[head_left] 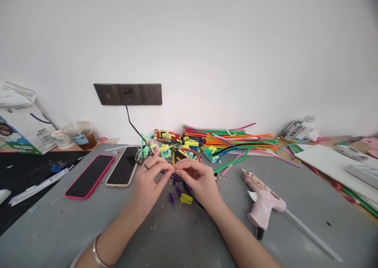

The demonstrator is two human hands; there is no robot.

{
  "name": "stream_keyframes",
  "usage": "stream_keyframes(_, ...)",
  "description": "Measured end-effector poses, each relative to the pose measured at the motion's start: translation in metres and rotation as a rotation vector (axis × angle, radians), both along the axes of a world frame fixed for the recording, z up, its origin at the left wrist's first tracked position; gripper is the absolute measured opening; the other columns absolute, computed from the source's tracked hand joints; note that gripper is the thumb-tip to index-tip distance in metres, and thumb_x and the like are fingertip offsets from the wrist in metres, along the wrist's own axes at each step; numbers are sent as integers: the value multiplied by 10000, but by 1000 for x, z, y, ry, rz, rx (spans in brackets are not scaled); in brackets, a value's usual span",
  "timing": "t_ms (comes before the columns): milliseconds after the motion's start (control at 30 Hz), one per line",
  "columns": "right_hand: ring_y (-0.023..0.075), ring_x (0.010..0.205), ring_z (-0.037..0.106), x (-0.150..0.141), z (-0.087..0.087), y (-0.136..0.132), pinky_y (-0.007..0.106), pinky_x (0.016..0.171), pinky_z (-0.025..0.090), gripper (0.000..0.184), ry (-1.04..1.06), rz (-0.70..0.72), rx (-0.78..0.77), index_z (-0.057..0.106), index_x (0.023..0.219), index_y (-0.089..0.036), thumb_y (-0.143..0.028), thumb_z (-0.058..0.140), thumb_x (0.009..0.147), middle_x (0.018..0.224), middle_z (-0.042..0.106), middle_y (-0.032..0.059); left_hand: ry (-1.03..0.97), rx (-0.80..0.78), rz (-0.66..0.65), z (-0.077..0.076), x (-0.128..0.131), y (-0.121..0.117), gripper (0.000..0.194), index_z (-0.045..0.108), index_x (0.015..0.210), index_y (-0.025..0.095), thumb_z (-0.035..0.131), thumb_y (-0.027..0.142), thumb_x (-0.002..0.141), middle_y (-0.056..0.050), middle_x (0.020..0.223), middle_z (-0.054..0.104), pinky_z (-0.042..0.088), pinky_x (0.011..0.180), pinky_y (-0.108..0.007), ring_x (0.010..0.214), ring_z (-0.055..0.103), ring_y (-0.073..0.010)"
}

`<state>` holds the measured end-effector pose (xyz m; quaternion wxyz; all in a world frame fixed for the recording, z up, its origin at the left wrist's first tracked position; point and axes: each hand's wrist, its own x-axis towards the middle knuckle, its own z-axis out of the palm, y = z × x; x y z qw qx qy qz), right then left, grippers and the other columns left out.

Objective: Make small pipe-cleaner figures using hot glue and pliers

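My left hand (pixel 152 181) and my right hand (pixel 202 181) meet above the grey mat, thumbs and forefingers pinched tip to tip. Whatever sits between the fingertips is too small to make out. Just under them lie a folded yellow pipe-cleaner piece (pixel 186 198) and short purple pieces (pixel 171 198). Behind the fingers is a jumble of small pipe-cleaner shapes (pixel 161 149), with yellow-and-black handled pliers (pixel 180 153) among them. A pink glue gun (pixel 262 201) with a clear glue stick rests to the right of my right hand.
Left of my hands lie a pink-cased phone (pixel 90 176) and a beige-cased phone (pixel 122 167). A drink cup (pixel 81 136) stands at the back left. Colourful pipe-cleaner bundles (pixel 236 140) line the wall. A black cord (pixel 132 124) hangs from the socket. White boards (pixel 333 165) lie right.
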<state>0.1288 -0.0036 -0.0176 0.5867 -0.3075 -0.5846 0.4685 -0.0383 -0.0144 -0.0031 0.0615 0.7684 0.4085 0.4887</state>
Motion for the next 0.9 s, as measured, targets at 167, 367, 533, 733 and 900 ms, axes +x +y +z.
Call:
stream_keyframes(167,194,810,687,-3,-1,0,321,753,581,93,79,33,-59,774,786,-239,-325,797,762,823,735,41,5,29,20,4,0,0,149,651,810,215,575,202,938,-17,814,652,492,712,-256,731,630,-150)
stream_keyframes(367,178,748,693,-10,-3,-2,325,763,587,192,216,71,-275,781,773,-229,-358,868,660,800,761,19,13,117,35,7,1,0,156,649,778,206,593,153,913,-11,791,646,499,713,-250,716,636,-140)
stream_keyframes(533,128,678,669,-9,-3,-2,249,694,565,194,313,154,-387,785,734,-215,-335,898,630,745,752,3,27,200,-4,5,1,1,145,666,787,211,615,142,904,-1,763,639,511,708,-242,732,650,-139)
stream_keyframes(733,119,640,656,-5,1,2,241,663,567,140,281,186,-318,788,710,-213,-291,885,646,729,746,0,-5,206,2,7,1,2,93,656,803,195,679,134,869,4,795,633,520,657,-213,653,612,-103)
stream_keyframes(900,128,639,663,0,3,2,255,673,571,109,205,168,-244,795,745,-210,-286,854,693,718,746,4,-27,141,-80,5,0,3,104,695,878,197,691,95,859,-3,834,722,559,742,-203,776,697,-123)
